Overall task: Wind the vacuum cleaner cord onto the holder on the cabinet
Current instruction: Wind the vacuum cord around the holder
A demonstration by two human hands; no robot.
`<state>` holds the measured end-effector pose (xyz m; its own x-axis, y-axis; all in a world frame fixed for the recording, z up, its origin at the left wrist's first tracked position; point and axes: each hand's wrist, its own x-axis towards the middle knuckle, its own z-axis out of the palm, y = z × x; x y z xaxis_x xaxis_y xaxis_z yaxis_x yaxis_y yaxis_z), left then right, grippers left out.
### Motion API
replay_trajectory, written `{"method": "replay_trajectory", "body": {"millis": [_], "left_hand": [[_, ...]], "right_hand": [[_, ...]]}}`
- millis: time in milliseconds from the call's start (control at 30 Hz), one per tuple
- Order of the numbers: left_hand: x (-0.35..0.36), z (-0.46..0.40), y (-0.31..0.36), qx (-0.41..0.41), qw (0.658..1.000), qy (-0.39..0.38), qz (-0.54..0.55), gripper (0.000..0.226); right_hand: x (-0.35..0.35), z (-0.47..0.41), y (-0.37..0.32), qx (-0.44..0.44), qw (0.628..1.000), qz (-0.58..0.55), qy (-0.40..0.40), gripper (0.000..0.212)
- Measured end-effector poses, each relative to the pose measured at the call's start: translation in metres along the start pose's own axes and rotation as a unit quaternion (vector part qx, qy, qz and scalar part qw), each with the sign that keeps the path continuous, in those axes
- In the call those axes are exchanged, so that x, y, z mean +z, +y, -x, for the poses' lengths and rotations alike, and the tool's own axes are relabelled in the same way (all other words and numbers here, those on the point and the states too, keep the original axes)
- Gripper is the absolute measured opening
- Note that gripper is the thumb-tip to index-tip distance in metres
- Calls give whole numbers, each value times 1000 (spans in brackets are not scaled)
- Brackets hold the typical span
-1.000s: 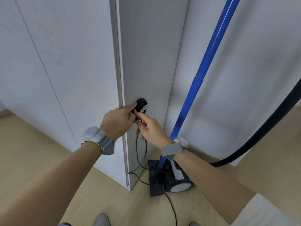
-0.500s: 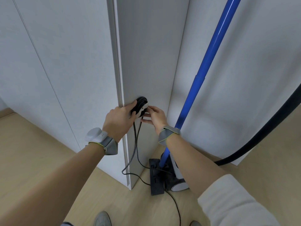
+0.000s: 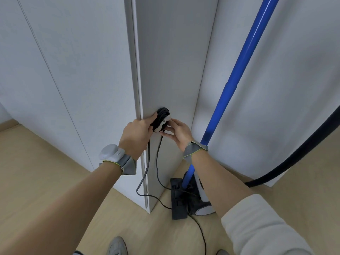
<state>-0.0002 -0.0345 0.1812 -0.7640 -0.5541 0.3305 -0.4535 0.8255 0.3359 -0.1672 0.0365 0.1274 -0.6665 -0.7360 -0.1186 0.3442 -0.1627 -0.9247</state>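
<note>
Gripping the wound black coil at the holder (image 3: 163,124), the left hand (image 3: 137,136) curls its fingers over the coil's nine o'clock side, thumb stretched along the cabinet (image 3: 165,70) edge. The right hand (image 3: 177,133) sits at the holder's four o'clock, fingertips pinching the cord (image 3: 157,162) just below the white holder. That holder is fixed to the cabinet's narrow side panel, near frame centre. From it two loose lengths of cord hang toward six o'clock, loop onto the wooden floor (image 3: 46,181) and run to the vacuum cleaner (image 3: 198,201) standing at about five o'clock of the holder. Its blue tube (image 3: 237,74) slants up toward one o'clock, and a black hose (image 3: 294,159) curves away at three o'clock. Both wrists wear grey bands.
</note>
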Motion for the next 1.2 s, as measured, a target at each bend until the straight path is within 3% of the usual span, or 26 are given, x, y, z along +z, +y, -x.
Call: {"method": "replay_trajectory", "body": {"millis": [300,600,700,767,833,967,1200], "left_hand": [[3,2,3,-25,998,10,53,55],[4,15,5,-58,988,12,142,60],[5,18,8,-43,987,13,155,60],[8,19,11,-32,987,6,155,61],[12,20,12,-21,989,12,144,66],[15,21,10,-16,992,19,125,80],[14,21,7,-44,996,3,76,81]], "right_hand": [[-6,-10,-8,-23,993,103,-46,26],[-7,-6,-22,-44,991,122,22,21],[-3,3,-21,20,990,139,30,15],[0,19,-11,113,978,176,-11,18],[1,38,2,179,964,171,-101,23],[-5,57,17,181,948,63,-256,37],[-9,66,28,77,962,134,-224,33]]}}
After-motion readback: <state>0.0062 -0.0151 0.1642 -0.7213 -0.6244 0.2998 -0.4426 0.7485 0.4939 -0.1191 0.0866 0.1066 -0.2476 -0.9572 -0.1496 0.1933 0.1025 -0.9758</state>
